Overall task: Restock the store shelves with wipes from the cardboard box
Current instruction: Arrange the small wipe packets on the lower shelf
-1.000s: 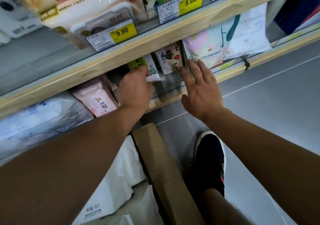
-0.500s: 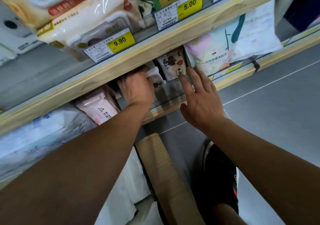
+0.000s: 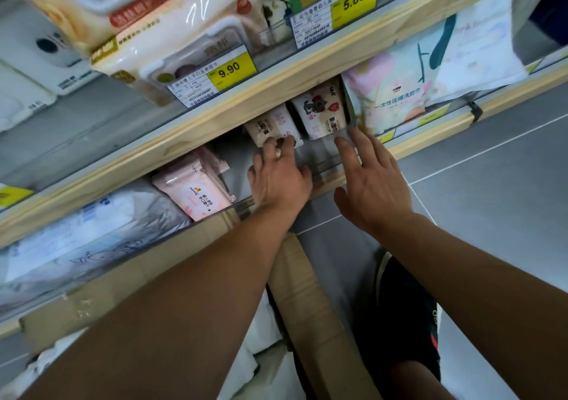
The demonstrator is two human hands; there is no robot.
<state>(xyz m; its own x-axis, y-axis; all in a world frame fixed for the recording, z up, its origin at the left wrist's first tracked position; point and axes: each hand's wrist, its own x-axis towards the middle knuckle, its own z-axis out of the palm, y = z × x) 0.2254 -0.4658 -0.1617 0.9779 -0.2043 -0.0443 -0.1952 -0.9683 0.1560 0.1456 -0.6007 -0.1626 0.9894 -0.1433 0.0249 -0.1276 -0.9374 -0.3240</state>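
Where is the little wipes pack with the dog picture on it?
The dog-picture pack stands on the lower shelf, just past the right hand. A cream pack under the left hand's fingertips is on its left, a big pastel bag on its right.

The left hand (image 3: 278,181) covers the near end of a small wipes pack (image 3: 273,125), so its grip cannot be told. The cardboard box (image 3: 310,304) runs under both forearms and off the bottom edge. Shelf label print is too small to read.

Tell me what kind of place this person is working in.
Most likely a retail shop aisle. Yellow price tags reading 9.90 and 5.00 are clipped along wooden shelves stocked with packaged wipes, and an open cardboard box sits on the floor below.
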